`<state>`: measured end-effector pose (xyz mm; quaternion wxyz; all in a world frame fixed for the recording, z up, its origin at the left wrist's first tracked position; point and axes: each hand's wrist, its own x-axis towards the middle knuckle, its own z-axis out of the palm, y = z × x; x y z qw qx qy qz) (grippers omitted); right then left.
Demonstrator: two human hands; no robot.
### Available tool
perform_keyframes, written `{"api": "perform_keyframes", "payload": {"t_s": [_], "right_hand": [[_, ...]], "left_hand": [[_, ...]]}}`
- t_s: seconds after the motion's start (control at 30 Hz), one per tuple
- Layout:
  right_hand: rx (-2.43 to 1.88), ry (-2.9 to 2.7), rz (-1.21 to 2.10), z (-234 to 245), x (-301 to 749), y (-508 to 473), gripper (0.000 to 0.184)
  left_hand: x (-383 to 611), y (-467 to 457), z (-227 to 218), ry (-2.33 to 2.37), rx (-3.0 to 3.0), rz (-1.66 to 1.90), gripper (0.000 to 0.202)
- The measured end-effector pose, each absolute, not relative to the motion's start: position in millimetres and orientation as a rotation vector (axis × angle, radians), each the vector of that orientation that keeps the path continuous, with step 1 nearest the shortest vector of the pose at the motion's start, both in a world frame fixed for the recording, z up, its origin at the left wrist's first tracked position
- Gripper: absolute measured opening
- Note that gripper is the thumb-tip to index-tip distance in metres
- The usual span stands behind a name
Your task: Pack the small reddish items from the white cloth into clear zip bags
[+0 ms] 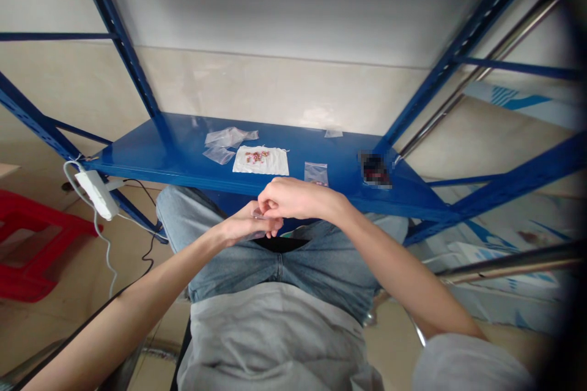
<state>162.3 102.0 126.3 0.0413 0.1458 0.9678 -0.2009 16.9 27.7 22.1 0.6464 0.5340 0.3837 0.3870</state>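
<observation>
Head view: the person's left hand (245,224) and right hand (288,198) meet just below the middle of the frame, above the person's jeans (275,263). Both hands are closed around a small clear plastic bag (259,216), which is mostly hidden, with only thin edges showing between the fingers. The right hand's fingers (270,195) curl down over it from above, while the left hand pinches it from below; exactly how the fingers hold it cannot be seen. Beyond the hands, a blue metal shelf (183,146) holds a white sheet (260,160) scattered with small red and yellow bits. Crumpled clear bags (224,143) lie to its left, a small clear bag (316,174) lies to its right, and another clear scrap (333,133) sits near the wall. A blurred dark object (375,170) sits toward the shelf's right end. At the left of the frame, a white power strip (97,194) hangs by the shelf, above a red plastic stool (32,238) on the floor.
</observation>
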Motion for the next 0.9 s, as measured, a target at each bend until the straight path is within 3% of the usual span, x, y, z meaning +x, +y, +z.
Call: {"api": "perform_keyframes", "payload": {"t_s": [0.17,0.4,0.57,0.73,0.83,0.9], "right_hand": [[0.489,2.970,-0.563,122,163,103,0.016],[0.392,2.874,-0.879,136,172,103,0.036],[0.284,3.052,-0.692,135,176,109,0.026],[0.508,3.282,-0.614,131,186,106,0.031],[0.819,3.390,-0.849,118,196,97,0.026],[1.044,3.373,-1.311,102,205,89,0.015]], "left_hand": [[18,27,22,0.847,1.211,0.883,0.029],[17,25,26,0.782,1.073,0.951,0.024],[15,23,32,0.669,0.962,0.996,0.028],[14,26,30,0.691,1.126,0.979,0.042],[15,27,26,0.738,1.175,0.899,0.046],[17,26,26,0.744,1.177,0.896,0.047]]}}
